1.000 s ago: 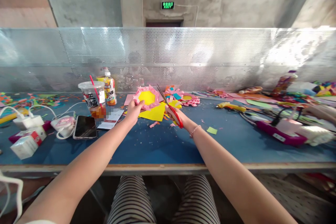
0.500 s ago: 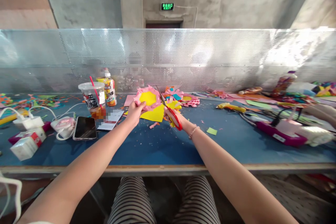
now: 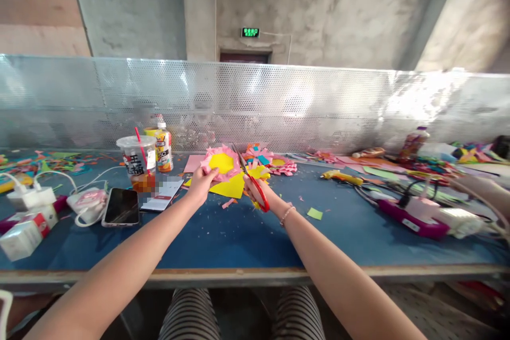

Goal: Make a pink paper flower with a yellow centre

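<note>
My left hand (image 3: 202, 183) pinches the lower edge of a pink paper flower (image 3: 221, 163) with a yellow centre, held up over the table. Red-handled scissors (image 3: 257, 186) are in my right hand (image 3: 255, 190), their blades pointing up and left beside the flower's right edge. Whether the blades touch the paper I cannot tell. Under and behind the hands lie a yellow paper sheet (image 3: 229, 187) and more paper flowers (image 3: 283, 165) in pink with blue and orange bits.
On the left stand a plastic drink cup (image 3: 135, 162), a bottle (image 3: 163, 149) and a phone (image 3: 121, 207). To the right are a yellow glue gun (image 3: 341, 176), a purple power strip (image 3: 414, 219) and another person's arm (image 3: 486, 191). A perforated metal panel (image 3: 338, 111) runs behind.
The camera view has tilted up and shifted slightly, so the table sits lower in the picture. Both hands keep their grip on the flower and the scissors, with little visible movement.
</note>
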`<action>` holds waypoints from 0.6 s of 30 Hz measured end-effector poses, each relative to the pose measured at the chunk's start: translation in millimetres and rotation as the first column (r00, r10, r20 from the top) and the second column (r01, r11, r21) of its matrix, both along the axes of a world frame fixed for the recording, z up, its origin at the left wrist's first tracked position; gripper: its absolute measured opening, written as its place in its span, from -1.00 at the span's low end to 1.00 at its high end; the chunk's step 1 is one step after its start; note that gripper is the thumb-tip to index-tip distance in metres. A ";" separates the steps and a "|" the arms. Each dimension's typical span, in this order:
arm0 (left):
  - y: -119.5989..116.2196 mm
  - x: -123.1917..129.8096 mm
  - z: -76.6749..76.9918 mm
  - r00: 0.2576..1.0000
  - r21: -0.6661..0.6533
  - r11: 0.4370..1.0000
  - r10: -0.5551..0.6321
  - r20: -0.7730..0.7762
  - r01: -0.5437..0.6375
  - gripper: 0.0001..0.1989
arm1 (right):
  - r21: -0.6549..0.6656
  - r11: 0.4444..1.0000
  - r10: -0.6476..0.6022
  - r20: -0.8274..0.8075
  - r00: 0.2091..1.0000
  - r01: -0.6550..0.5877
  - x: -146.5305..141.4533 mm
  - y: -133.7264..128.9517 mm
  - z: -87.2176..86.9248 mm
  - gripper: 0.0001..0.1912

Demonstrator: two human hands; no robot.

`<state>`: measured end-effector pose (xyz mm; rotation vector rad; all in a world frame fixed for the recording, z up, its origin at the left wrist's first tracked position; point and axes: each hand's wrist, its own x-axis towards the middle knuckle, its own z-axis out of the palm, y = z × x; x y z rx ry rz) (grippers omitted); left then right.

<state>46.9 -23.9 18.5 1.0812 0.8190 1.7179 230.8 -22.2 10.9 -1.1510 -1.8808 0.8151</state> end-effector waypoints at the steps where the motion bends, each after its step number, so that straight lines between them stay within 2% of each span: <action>1: 0.4 -0.1 -0.3 1.000 -0.004 1.000 -0.001 0.004 0.001 -0.65 | 0.015 1.000 -0.010 0.007 1.000 0.010 -0.1 0.0 0.1 -0.49; 6: 7.1 -3.6 -4.3 0.998 0.003 0.999 0.052 -0.029 -0.052 -0.64 | 0.021 0.999 -0.047 0.036 0.998 0.047 -1.4 -3.9 4.2 -0.51; 12: 13.9 -7.8 -8.3 0.983 0.037 0.989 0.143 -0.111 -0.140 -0.64 | 0.020 1.000 -0.013 0.088 0.996 0.012 -2.6 -13.0 9.1 -0.47; 16: 13.5 -8.1 -8.8 0.974 0.049 0.989 0.149 -0.170 -0.142 -0.67 | -0.007 0.999 -0.048 0.084 0.995 0.049 -3.3 -12.5 7.5 -0.48; 18: 13.7 -8.5 -9.2 0.960 0.073 0.980 0.197 -0.200 -0.186 -0.69 | -0.019 0.997 -0.075 0.086 0.993 0.077 -4.5 -10.6 5.6 -0.49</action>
